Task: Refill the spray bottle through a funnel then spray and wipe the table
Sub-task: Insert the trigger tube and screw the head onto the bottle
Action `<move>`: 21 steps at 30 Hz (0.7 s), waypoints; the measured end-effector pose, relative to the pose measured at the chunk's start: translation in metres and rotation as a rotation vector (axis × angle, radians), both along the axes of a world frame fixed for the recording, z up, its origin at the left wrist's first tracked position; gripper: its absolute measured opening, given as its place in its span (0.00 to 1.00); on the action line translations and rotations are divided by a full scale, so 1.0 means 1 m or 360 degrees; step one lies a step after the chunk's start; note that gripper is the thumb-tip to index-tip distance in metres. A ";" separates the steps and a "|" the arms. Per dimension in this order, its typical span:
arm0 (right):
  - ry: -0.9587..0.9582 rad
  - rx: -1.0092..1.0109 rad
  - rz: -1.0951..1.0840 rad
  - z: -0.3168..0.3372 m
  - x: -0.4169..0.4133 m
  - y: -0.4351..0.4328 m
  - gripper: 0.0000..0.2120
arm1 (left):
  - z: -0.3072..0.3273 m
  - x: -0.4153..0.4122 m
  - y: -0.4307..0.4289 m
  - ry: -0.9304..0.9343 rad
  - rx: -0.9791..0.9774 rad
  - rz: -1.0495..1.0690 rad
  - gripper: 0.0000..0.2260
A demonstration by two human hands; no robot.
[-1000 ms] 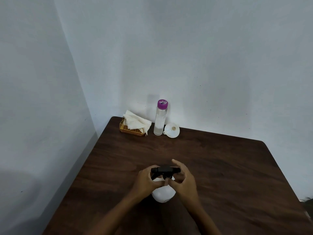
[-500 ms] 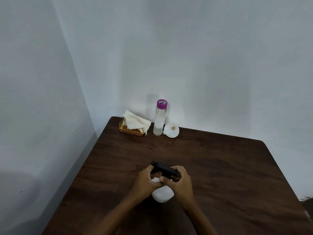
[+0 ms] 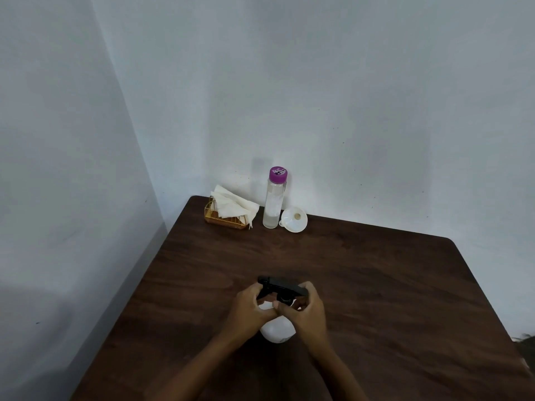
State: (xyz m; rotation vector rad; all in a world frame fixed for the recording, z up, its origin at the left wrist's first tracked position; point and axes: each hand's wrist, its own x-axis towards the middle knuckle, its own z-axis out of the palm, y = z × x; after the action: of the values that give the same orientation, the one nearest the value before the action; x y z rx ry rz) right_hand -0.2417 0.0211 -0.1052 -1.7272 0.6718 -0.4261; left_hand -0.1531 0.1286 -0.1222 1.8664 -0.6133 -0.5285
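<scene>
A white spray bottle [image 3: 277, 331] with a black trigger head [image 3: 282, 287] stands on the dark wooden table [image 3: 376, 285], near its front. My left hand [image 3: 249, 311] grips the bottle's neck and upper body. My right hand [image 3: 306, 311] curls round the black collar under the trigger head. Most of the bottle's neck is hidden by my fingers. At the table's far left corner stand a clear water bottle with a purple cap [image 3: 274, 198] and, beside it on its right, a white funnel [image 3: 294, 219] lying tilted.
A small golden wire basket [image 3: 223, 220] with white paper napkins [image 3: 234, 205] sits at the far left corner, left of the water bottle. White walls border the table on the left and far sides. The table's right edge has a rounded corner.
The black trigger head has turned, its nozzle swinging from straight across to pointing left and away. My right hand has shifted its grip round the collar. The bottle's body stays in place.
</scene>
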 end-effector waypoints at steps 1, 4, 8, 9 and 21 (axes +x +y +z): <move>0.0015 0.0009 -0.0004 0.000 0.001 0.001 0.14 | 0.000 0.000 0.000 0.0005 -0.0013 0.0002 0.14; 0.0042 0.0072 0.0079 0.002 -0.001 -0.002 0.17 | 0.002 0.000 0.001 0.0035 -0.0037 -0.0007 0.16; 0.0075 0.0144 0.0265 0.005 -0.011 -0.011 0.24 | 0.002 0.001 0.000 0.0098 -0.0059 -0.0018 0.16; 0.0068 0.0153 0.0258 0.006 -0.013 -0.012 0.21 | 0.002 0.001 0.000 0.0086 -0.0048 -0.0024 0.16; 0.0021 0.0062 0.0077 0.004 0.002 -0.003 0.18 | 0.003 0.002 0.000 -0.0051 0.0062 -0.0022 0.14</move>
State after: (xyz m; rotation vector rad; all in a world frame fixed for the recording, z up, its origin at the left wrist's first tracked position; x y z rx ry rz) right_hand -0.2399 0.0183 -0.1012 -1.7070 0.6426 -0.3656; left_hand -0.1507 0.1287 -0.1190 1.9118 -0.6417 -0.5234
